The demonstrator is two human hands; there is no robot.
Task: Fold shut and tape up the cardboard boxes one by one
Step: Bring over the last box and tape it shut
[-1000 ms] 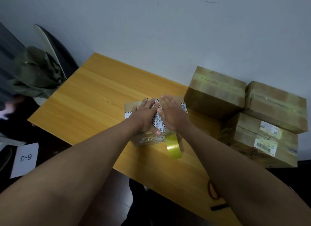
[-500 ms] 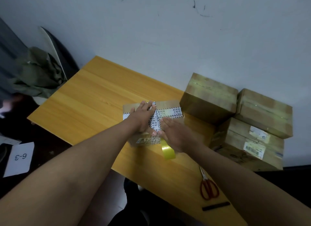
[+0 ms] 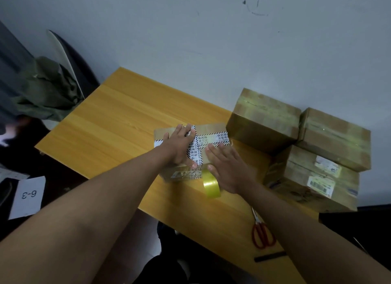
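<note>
Left grip (image 3: 179, 148) lies spread flat on the small box (image 3: 208, 128); right grip (image 3: 227, 167), fingers straight, presses its near edge. Yellow tape roll (image 3: 211, 185) beside the right thumb. Box contents hidden. Three taped boxes (image 3: 264, 118) further right on the desk (image 3: 118, 118).

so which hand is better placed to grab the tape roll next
Right, probably. The right hand lies flat beside the yellow tape roll, its thumb nearly touching it; the left hand presses the box top, farther off.

The left hand (image 3: 179, 148) lies flat on the small cardboard box (image 3: 209, 129) on the wooden table (image 3: 118, 123). The right hand (image 3: 228, 169) rests flat beside it, touching the yellow tape roll (image 3: 210, 186).
</note>
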